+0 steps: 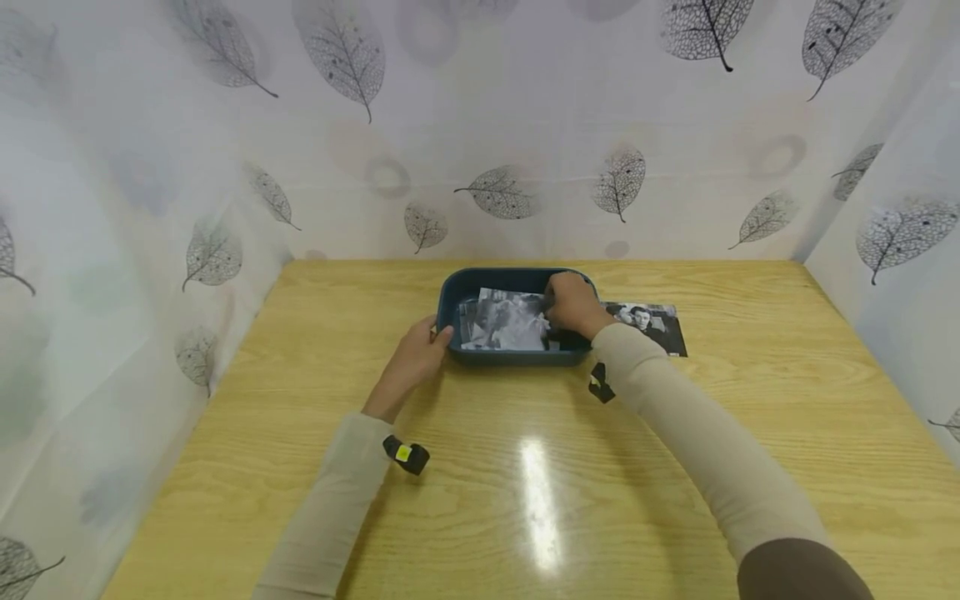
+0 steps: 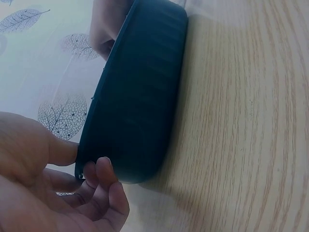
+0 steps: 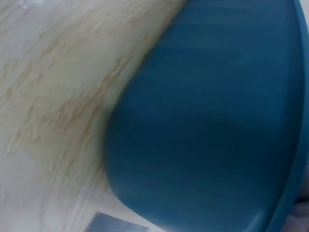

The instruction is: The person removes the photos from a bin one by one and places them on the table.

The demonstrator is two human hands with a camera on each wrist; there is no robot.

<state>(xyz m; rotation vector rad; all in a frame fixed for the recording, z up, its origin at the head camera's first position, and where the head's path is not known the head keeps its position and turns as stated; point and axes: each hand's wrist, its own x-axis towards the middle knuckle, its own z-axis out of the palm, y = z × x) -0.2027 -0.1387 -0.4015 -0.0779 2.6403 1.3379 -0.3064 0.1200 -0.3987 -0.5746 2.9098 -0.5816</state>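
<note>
A dark blue plastic bin (image 1: 517, 358) with rounded corners sits on the table. Black-and-white photo prints (image 1: 510, 321) lie overlapping inside it. My left hand (image 1: 420, 354) grips the bin's left end; in the left wrist view its thumb and curled fingers (image 2: 105, 169) pinch the rim. My right hand (image 1: 573, 304) reaches over the right end, its bent fingers down at the right side of the prints. I cannot tell whether they pinch a print. In the right wrist view the bin's outer wall (image 3: 203, 121) hides most of that hand.
Another black-and-white photo (image 1: 652, 327) lies on the table just right of the bin, partly behind the right wrist. The wood-grain table (image 1: 465, 483) ends at a leaf-patterned curtain (image 1: 495, 125) behind the bin. More curtain hangs at both sides.
</note>
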